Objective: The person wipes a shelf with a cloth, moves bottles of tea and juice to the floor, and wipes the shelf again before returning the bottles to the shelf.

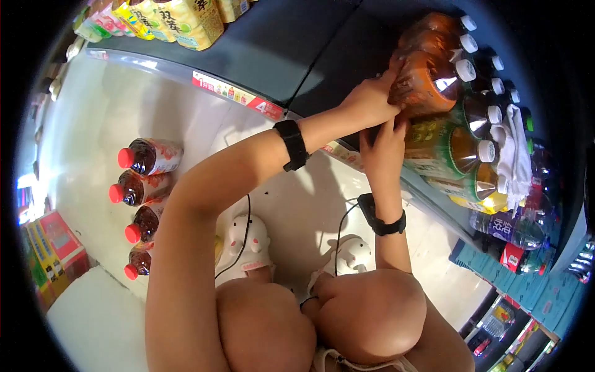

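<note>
A drink bottle with an orange label and white cap (424, 84) is on the dark shelf at the upper right. My left hand (375, 99) reaches across and grips its base end, with fingertips on the label. Just below, my right hand (385, 146) holds the same bottle's lower end; its fingertips are partly hidden. Beside my right hand are large green-labelled bottles with white caps (437, 146). More orange-labelled bottles (437, 40) stand behind the held one. Both wrists wear black straps.
Several red-capped bottles (155, 155) stand in a row on the pale floor at left. Yellow drink packs (192, 25) sit at the shelf's far left. A price strip (235, 94) runs along the shelf edge. A white cloth (513, 155) lies over bottles at right.
</note>
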A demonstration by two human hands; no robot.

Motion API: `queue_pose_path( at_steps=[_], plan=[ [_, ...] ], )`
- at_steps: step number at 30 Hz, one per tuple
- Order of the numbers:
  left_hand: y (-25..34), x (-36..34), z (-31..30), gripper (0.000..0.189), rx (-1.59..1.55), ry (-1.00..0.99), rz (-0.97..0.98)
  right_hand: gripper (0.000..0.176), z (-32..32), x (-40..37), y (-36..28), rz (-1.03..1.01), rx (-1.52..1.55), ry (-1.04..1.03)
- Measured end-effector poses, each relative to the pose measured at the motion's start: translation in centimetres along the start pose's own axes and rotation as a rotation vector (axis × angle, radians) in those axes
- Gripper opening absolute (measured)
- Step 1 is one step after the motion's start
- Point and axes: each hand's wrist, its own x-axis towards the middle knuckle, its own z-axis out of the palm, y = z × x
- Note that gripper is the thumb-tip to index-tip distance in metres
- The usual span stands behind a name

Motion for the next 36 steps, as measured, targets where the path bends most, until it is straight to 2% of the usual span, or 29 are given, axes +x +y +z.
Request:
queue_pose_path(
  at_steps=[2, 4, 5, 6, 7, 9, 11, 12, 13, 14, 16, 17, 19, 20, 21, 22, 23, 24, 27, 28, 29, 31, 32, 35, 36],
  plan=[
    [0.3, -0.3, -0.2, 0.082, 0.003, -0.018, -0.063, 0.062, 0.2, -0.2, 0.0, 0.0, -0.002, 0.015],
    [0.2, -1.2, -0.3, 0.082, 0.028, -0.015, -0.032, 0.067, 0.9, -0.6, 0.5, -0.046, -0.003, 0.061],
    [0.2, -1.8, -0.4, 0.082, 0.044, -0.013, -0.021, 0.07, 1.0, -1.2, 0.7, 0.062, 0.019, -0.026],
    [0.4, -2.5, -0.7, 0.081, 0.029, -0.039, -0.04, 0.071, 1.2, -1.3, 1.1, -0.045, 0.0, 0.005],
    [2.6, -3.6, -2.7, 0.082, -0.057, -0.189, -0.178, 0.072, 1.3, -1.4, 1.2, -0.149, -0.018, 0.037],
    [1.8, -5.6, -2.9, 0.079, -0.05, 0.023, 0.026, 0.072, 0.7, -1.4, 0.5, -0.146, 0.022, -0.031],
    [2.7, -6.7, -6.8, 0.069, 0.124, -0.023, 0.099, 0.068, 0.1, -1.0, -0.3, -0.188, 0.058, 0.017],
    [3.6, -7.3, -9.5, 0.05, 0.256, -0.058, 0.107, 0.062, -0.8, -0.8, -1.5, -0.156, 0.11, -0.009],
    [5.0, -7.9, -12.3, 0.032, 0.152, -0.123, 0.016, 0.057, -1.3, -0.8, -2.2, -0.183, 0.147, -0.001],
    [5.7, -9.4, -14.4, 0.021, 0.183, -0.046, 0.144, 0.056, -1.5, -0.8, -2.8, -0.203, 0.18, -0.01],
    [8.2, -12.2, -18.4, 0.016, 0.348, -0.114, -0.063, 0.053, -1.7, -0.7, -4.1, -0.241, 0.244, -0.053],
    [7.9, -13.8, -20.0, 0.018, 0.37, -0.043, -0.06, 0.052, -1.7, -0.8, -4.9, -0.26, 0.274, -0.089],
    [7.7, -16.4, -23.3, 0.021, 0.496, 0.154, -0.272, 0.048, -1.0, -0.7, -6.2, -0.344, 0.302, -0.156],
    [6.0, -17.8, -25.4, 0.022, 0.687, 0.274, -0.32, 0.047, -0.5, -0.7, -6.8, -0.375, 0.33, -0.197],
    [4.4, -19.0, -27.0, 0.024, 0.874, 0.444, -0.535, 0.046, 0.0, -0.5, -7.5, -0.41, 0.36, -0.241],
    [3.4, -20.3, -28.5, 0.028, 1.148, 0.471, -0.636, 0.042, 0.4, -0.1, -8.3, -0.476, 0.365, -0.265],
    [1.7, -21.8, -30.3, 0.04, 1.402, 0.392, -0.788, 0.041, 0.8, 0.4, -9.4, -0.521, 0.378, -0.317],
    [1.3, -22.6, -31.1, 0.049, 1.431, 0.324, -0.989, 0.039, 1.1, 1.0, -10.6, -0.566, 0.391, -0.37],
    [-1.2, -25.3, -33.3, 0.057, 1.164, 0.204, -1.127, 0.033, 2.5, 2.8, -14.3, -0.727, 0.417, -0.479],
    [-3.3, -26.7, -34.0, 0.063, 1.126, 0.159, -1.07, 0.03, 3.0, 3.4, -15.6, -0.779, 0.436, -0.499],
    [-5.0, -27.7, -34.3, 0.061, 1.061, 0.123, -1.022, 0.027, 3.6, 3.8, -16.9, -0.829, 0.454, -0.52],
    [-4.8, -27.0, -33.3, 0.054, 1.018, 0.039, -1.063, 0.026, 5.3, 4.1, -18.9, -0.936, 0.463, -0.558],
    [-6.4, -27.9, -33.1, 0.048, 1.073, 0.132, -0.958, 0.025, 6.2, 3.9, -19.6, -0.989, 0.468, -0.584],
    [-3.8, -27.2, -31.2, 0.041, 1.088, 0.238, -0.895, 0.026, 8.0, 2.3, -21.0, -1.041, 0.428, -0.632],
    [-3.9, -27.4, -30.8, 0.041, 1.081, 0.286, -0.814, 0.028, 8.3, 1.8, -21.2, -1.046, 0.439, -0.639]
  ],
)
